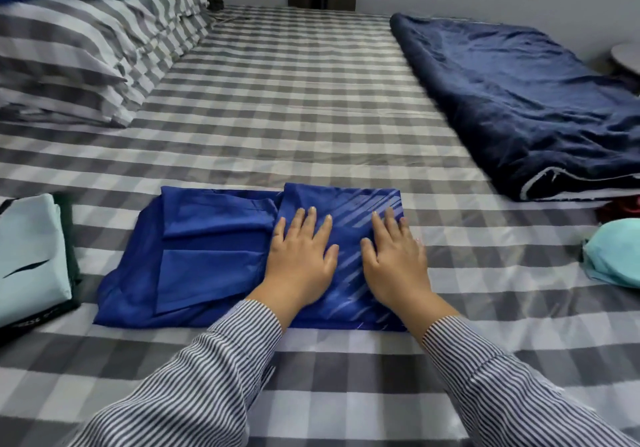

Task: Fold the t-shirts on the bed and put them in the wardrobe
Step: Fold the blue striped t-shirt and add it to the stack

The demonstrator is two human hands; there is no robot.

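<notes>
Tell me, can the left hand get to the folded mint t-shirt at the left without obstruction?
Probably yes. The left hand lies flat on the blue t-shirt, and only flat cloth and bare bed separate it from the mint t-shirt.

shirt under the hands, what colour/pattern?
Royal blue t-shirt with pale diagonal stripes on the folded-over part; head view.

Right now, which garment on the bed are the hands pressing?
The royal blue t-shirt in the middle, half folded. Both hands lie flat on its striped right part; the mint shirts at the left and right edges lie untouched.
</notes>
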